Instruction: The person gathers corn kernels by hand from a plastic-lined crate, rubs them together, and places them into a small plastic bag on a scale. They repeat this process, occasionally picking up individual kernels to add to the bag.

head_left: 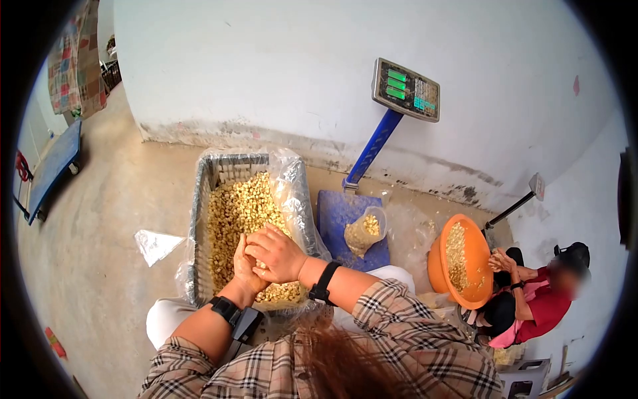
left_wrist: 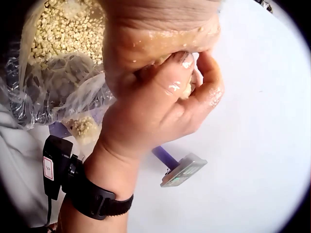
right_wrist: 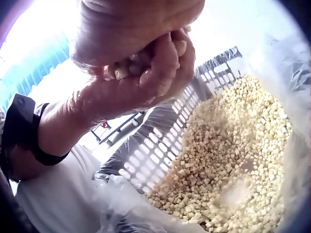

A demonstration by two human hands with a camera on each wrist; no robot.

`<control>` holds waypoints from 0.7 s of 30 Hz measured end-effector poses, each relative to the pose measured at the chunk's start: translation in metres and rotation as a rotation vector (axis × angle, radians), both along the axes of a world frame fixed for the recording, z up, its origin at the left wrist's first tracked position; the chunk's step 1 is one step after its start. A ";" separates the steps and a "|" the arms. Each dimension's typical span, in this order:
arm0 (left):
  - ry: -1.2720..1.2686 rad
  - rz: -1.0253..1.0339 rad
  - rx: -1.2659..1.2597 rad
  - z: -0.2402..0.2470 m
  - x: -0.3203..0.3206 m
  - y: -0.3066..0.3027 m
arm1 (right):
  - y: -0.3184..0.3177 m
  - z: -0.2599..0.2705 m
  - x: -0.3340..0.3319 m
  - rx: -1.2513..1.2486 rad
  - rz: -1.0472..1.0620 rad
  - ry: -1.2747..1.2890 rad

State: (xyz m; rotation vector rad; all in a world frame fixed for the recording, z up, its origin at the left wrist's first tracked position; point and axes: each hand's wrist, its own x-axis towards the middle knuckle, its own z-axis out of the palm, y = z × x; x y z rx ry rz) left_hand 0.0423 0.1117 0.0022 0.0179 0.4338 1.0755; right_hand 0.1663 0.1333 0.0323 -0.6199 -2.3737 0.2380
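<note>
My left hand (head_left: pixel 246 269) and right hand (head_left: pixel 278 254) are cupped together above a crate (head_left: pixel 193 256) lined with clear plastic (head_left: pixel 292 183). A heap of small pale yellow kernels (head_left: pixel 242 206) fills much of it. Between the curled fingers, the right wrist view shows a few held kernels (right_wrist: pixel 127 70) in the left hand (right_wrist: pixel 121 99), with the right hand (right_wrist: pixel 138 22) covering them from above. Pale bits also show inside the right hand (left_wrist: pixel 155 104) in the left wrist view. Wet residue clings to the skin of both hands.
Right of the crate, a blue scale platform (head_left: pixel 332 223) carries a clear bag of kernels (head_left: pixel 362 237); its lit display (head_left: pixel 407 90) stands above. Farther right, a person (head_left: pixel 541 296) sits by an orange basin (head_left: pixel 436 266). A blue trolley (head_left: pixel 56 166) is at left.
</note>
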 end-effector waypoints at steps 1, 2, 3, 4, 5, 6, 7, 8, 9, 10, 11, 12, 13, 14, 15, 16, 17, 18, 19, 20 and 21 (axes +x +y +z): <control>0.011 0.006 0.022 -0.006 -0.001 0.001 | -0.001 0.004 0.001 -0.009 -0.012 0.000; 0.027 0.024 0.023 -0.009 0.001 0.003 | -0.003 0.009 0.001 -0.017 -0.024 0.002; 0.042 0.043 0.024 -0.011 0.002 0.005 | -0.005 0.013 0.001 -0.025 -0.036 0.003; 0.057 0.062 0.024 -0.012 0.002 0.007 | -0.006 0.016 0.000 -0.033 -0.047 0.003; 0.072 0.081 0.024 -0.014 0.002 0.007 | -0.005 0.012 0.002 -0.152 -0.022 -0.013; 0.087 0.088 -0.016 -0.007 0.002 0.005 | -0.007 0.010 0.001 -0.165 -0.088 0.049; 0.103 0.094 -0.058 0.000 0.002 0.004 | -0.010 0.008 -0.001 -0.179 -0.154 0.113; 0.119 0.100 -0.097 0.008 0.002 0.002 | -0.013 0.005 -0.004 -0.191 -0.221 0.179; 0.140 0.098 -0.087 0.025 0.004 -0.002 | -0.016 0.002 -0.006 -0.226 -0.285 0.295; 0.142 0.111 -0.051 0.019 0.003 0.000 | -0.016 -0.006 -0.006 -0.354 -0.334 0.409; 0.144 0.124 -0.013 0.007 0.000 0.005 | -0.015 -0.019 -0.007 -0.482 -0.383 0.522; 0.146 0.136 0.024 0.006 -0.001 0.006 | -0.019 -0.020 -0.012 -0.610 -0.431 0.636; 0.208 0.181 0.072 0.005 0.002 0.007 | -0.025 -0.022 -0.018 -0.898 -0.442 0.860; 0.272 0.194 0.125 0.005 0.003 0.006 | -0.028 -0.022 -0.020 -1.115 -0.437 1.023; 0.335 0.207 0.177 0.006 0.003 0.004 | -0.033 -0.015 -0.024 -1.335 -0.425 1.184; 0.399 0.221 0.229 0.007 0.003 0.002 | -0.036 -0.011 -0.026 -1.557 -0.406 1.342; 0.464 0.235 0.280 0.009 0.004 0.000 | -0.038 -0.012 -0.028 -1.618 -0.313 1.381; 0.575 0.240 0.365 0.010 0.006 -0.003 | -0.038 -0.012 -0.030 -1.640 -0.291 1.437; 0.688 0.245 0.451 0.012 0.008 -0.006 | -0.037 -0.012 -0.032 -1.661 -0.267 1.495; 0.800 0.249 0.538 0.012 0.008 -0.009 | -0.037 -0.012 -0.034 -1.680 -0.242 1.552; 1.107 0.390 0.741 0.012 0.009 -0.009 | -0.038 -0.009 -0.034 -1.690 -0.251 1.564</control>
